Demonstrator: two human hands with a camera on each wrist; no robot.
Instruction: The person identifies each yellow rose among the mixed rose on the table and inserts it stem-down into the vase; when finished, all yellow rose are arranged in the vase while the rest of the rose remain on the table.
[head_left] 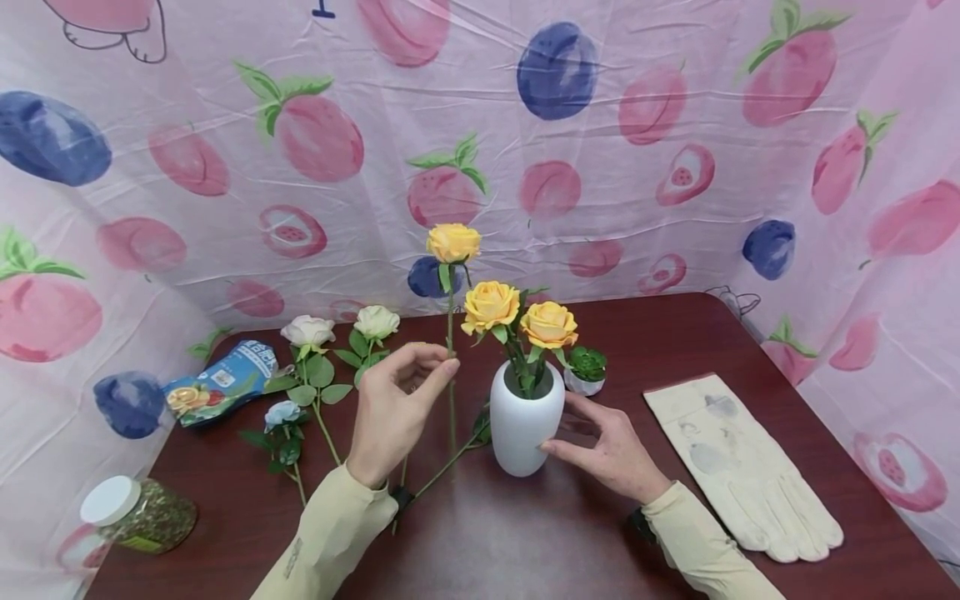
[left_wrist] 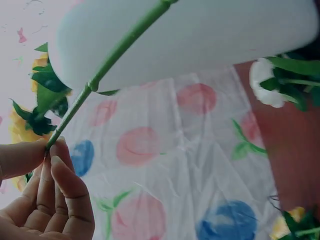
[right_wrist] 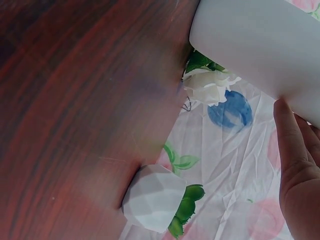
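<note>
In the head view a white vase (head_left: 528,433) stands upright, holding two yellow roses (head_left: 491,307). My right hand (head_left: 611,446) touches the vase's right side, thumb in front and fingers behind; in the right wrist view the hand (right_wrist: 300,165) meets the vase wall (right_wrist: 260,45). My left hand (head_left: 397,408) pinches the stem of another yellow rose (head_left: 453,242) between thumb and fingers, upright to the left of the vase. The left wrist view has the left hand (left_wrist: 55,195) pinching that green stem (left_wrist: 120,50), the vase (left_wrist: 190,40) behind it.
White roses (head_left: 377,322) and a blue flower (head_left: 283,414) lie at the left, near a blue packet (head_left: 232,379) and a lidded jar (head_left: 142,512). Another stem (head_left: 450,463) lies left of the vase. A small potted succulent (head_left: 586,371) stands behind right; white gloves (head_left: 742,467) lie at the right.
</note>
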